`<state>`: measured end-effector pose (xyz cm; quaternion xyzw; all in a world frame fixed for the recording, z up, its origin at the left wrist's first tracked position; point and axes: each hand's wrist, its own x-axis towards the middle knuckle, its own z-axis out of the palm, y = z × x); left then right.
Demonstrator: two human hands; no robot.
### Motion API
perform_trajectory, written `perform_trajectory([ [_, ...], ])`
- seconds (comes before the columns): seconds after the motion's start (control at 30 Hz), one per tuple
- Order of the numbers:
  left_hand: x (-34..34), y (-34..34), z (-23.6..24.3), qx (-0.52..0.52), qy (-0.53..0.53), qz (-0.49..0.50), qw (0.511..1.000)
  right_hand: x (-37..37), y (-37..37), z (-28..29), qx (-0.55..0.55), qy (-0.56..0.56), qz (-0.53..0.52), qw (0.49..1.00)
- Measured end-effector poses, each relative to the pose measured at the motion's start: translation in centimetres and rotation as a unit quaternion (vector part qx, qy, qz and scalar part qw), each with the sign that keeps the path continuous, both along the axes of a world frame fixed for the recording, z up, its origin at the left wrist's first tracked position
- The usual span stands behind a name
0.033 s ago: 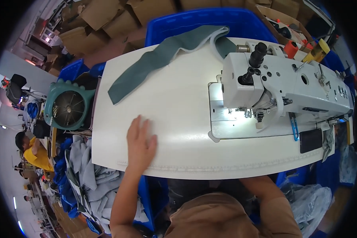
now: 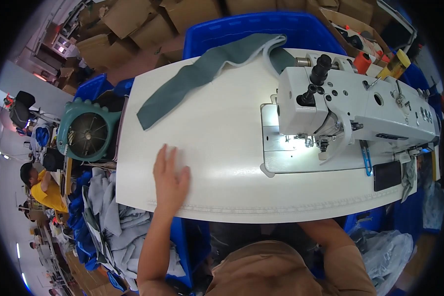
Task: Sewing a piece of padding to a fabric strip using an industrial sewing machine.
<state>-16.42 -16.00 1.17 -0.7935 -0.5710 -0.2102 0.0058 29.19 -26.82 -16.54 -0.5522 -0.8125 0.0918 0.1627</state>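
My left hand (image 2: 171,183) is over the near left part of the white sewing table (image 2: 222,123), palm down with fingers apart. It holds nothing, and whether it touches the surface I cannot tell. Beyond it, a long strip of grey-green fabric (image 2: 182,79) with a pale edge stretches across the far side, its right end folded beside the machine. The white sewing machine (image 2: 301,103) stands on the right, its lamp lighting the needle plate. My right forearm (image 2: 325,232) goes below the table's front edge, which hides my right hand.
A ruler scale (image 2: 261,209) runs along the front edge. Blue tweezers (image 2: 365,158) and a dark phone-like slab (image 2: 387,176) lie right. A green fan (image 2: 88,133) and heaped grey fabric (image 2: 123,227) are left. Behind is a blue bin (image 2: 261,22); a person in yellow (image 2: 47,190) sits far left.
My left hand has shifted slightly to the left over the table, fingers still apart. The fabric strip lies as before.
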Motion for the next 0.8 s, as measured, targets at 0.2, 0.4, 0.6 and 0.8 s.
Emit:
perform_trajectory([
  [0.2,0.1,9.8,-1.6,-0.047,-0.123,0.07,0.989,0.9,1.9,0.7,0.055,-0.009,-0.045,0.997],
  [0.4,9.3,24.8,-3.4,-0.001,-0.088,0.078,0.993,4.9,6.2,3.8,0.108,-0.069,-0.085,0.988],
  [0.6,14.2,27.8,-1.6,0.023,-0.171,0.021,0.985,6.6,6.7,4.2,0.112,-0.105,-0.108,0.982],
  [0.8,13.2,23.1,-3.4,0.074,-0.093,0.04,0.992,4.3,10.3,4.5,0.174,-0.074,-0.113,0.975],
])
